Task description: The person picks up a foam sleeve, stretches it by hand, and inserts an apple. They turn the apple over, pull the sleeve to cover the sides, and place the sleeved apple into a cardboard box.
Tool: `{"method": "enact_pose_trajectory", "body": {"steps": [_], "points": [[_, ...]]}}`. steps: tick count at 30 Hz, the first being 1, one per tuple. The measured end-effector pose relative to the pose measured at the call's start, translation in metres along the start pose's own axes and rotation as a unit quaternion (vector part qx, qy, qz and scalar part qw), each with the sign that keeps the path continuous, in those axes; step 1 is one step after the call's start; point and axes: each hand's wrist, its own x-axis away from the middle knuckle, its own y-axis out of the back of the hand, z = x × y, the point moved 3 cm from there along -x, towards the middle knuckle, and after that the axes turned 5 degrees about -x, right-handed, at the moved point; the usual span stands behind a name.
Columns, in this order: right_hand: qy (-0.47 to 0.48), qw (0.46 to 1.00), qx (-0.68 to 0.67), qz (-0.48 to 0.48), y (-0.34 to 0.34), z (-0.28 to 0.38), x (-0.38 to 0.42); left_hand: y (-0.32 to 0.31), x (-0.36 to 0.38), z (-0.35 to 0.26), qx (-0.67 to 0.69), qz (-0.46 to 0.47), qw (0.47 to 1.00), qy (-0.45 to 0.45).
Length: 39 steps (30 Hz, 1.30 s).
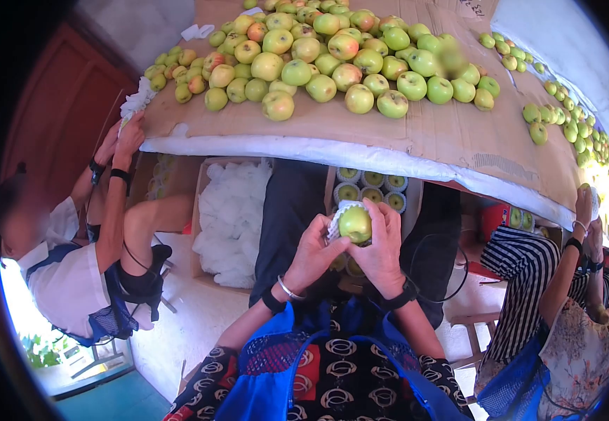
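A green apple (356,224) is held in front of my lap between both hands. My left hand (311,256) is closed on the apple's left side, where a white foam net (336,217) partly wraps it. From the right, my right hand (379,251) grips the same apple with thumb and fingers. Just beyond my hands, a carton of net-wrapped apples (372,179) sits low between my knees, partly under the table edge. My hands and the held apple hide its near part.
A cardboard-covered table (304,130) bears a large apple pile (318,59). Left of my legs stands a box of white foam nets (231,217). One person (73,281) works at the left, another (578,337) at the right. A thin black cable (459,288) loops near my right knee.
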Motion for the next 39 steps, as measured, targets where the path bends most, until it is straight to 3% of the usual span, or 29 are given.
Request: {"method": "enact_pose_trajectory", "body": {"steps": [2,4,6,7,9,11,16,18,23,26,28,31,36,39], "points": [[0.005,1.000,-0.003,0.005,-0.004,0.003,0.000,0.005,-0.001,0.008,0.005,0.007,1.000,0.018],[0.009,1.000,-0.005,0.010,-0.002,0.009,-0.004,0.011,-0.004,0.010,0.013,-0.069,0.998,-0.010],[-0.048,0.984,-0.156,0.066,0.001,0.013,-0.010,0.013,-0.008,-0.001,0.040,-0.090,0.994,-0.045],[-0.050,0.984,-0.155,0.065,0.000,0.007,-0.008,0.015,-0.007,-0.011,0.066,-0.114,0.988,-0.082],[-0.125,0.915,-0.378,0.064,-0.008,-0.010,-0.005,0.019,-0.008,-0.016,0.073,-0.094,0.990,-0.073],[-0.112,0.921,-0.369,0.049,-0.012,-0.012,-0.003,0.020,-0.007,-0.018,0.002,-0.074,0.989,-0.126],[-0.163,0.921,-0.353,0.034,-0.009,-0.013,0.008,0.020,0.001,-0.019,-0.016,-0.095,0.987,-0.133],[-0.144,0.932,-0.331,0.020,-0.008,-0.011,0.007,0.027,0.001,-0.005,0.037,-0.061,0.997,-0.043],[-0.089,0.960,-0.267,0.013,-0.007,-0.004,0.005,0.025,0.004,0.000,0.103,-0.034,0.994,-0.006],[-0.131,0.925,-0.356,0.002,-0.015,-0.010,-0.001,0.022,0.000,-0.007,0.141,-0.020,0.990,0.005],[-0.064,0.953,-0.297,0.003,-0.009,-0.004,-0.003,0.021,0.001,-0.006,0.159,-0.015,0.987,0.019],[-0.055,0.962,-0.267,0.016,-0.005,0.004,-0.004,0.024,-0.001,0.003,0.121,-0.022,0.992,0.004],[0.057,0.973,-0.218,0.040,-0.007,0.016,-0.007,0.029,-0.005,0.008,0.057,-0.109,0.991,-0.042],[0.094,0.974,-0.197,0.060,-0.009,0.020,-0.007,0.024,-0.002,0.001,0.127,-0.085,0.988,-0.033]]}}
